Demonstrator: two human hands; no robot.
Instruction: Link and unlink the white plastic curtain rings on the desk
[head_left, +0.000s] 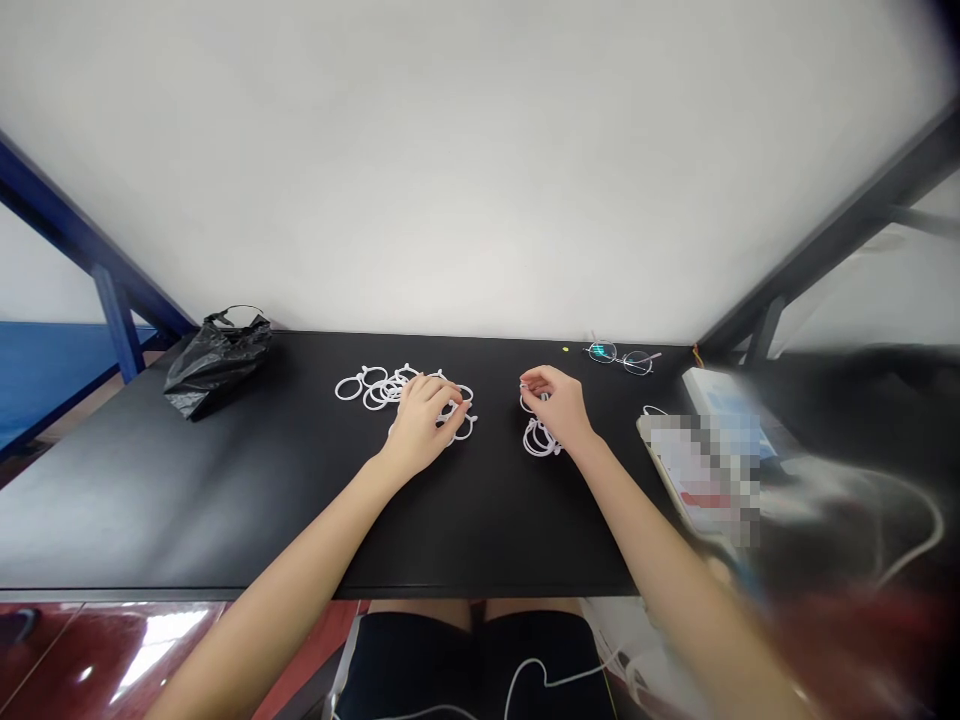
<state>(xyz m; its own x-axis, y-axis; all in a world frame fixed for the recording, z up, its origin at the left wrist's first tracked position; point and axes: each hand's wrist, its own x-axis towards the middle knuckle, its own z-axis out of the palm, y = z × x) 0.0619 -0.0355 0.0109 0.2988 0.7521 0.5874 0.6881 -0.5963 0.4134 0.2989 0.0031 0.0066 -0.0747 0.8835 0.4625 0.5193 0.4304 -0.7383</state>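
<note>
Several thin white rings (349, 389) with small knobs, like curtain rings, lie in a loose pile on the black table. My left hand (426, 412) is over the right part of this pile, thumb and fingers curled in a pinch on a white ring (465, 392); the palm hides part of the pile. Further right, a smaller stack of white rings (538, 440) lies beneath my right hand (559, 402). The right thumb and forefinger close on a white ring (526, 400) at the stack's far side, partly covered by the fingers.
Wire-framed glasses (619, 357) lie near the wall at the back right. A crumpled black plastic bag (217, 362) sits at the back left. A pale tray-like item (664, 465) and white box (709, 390) stand at the right. Slanted frame bars (82, 240) flank the black table (300, 520).
</note>
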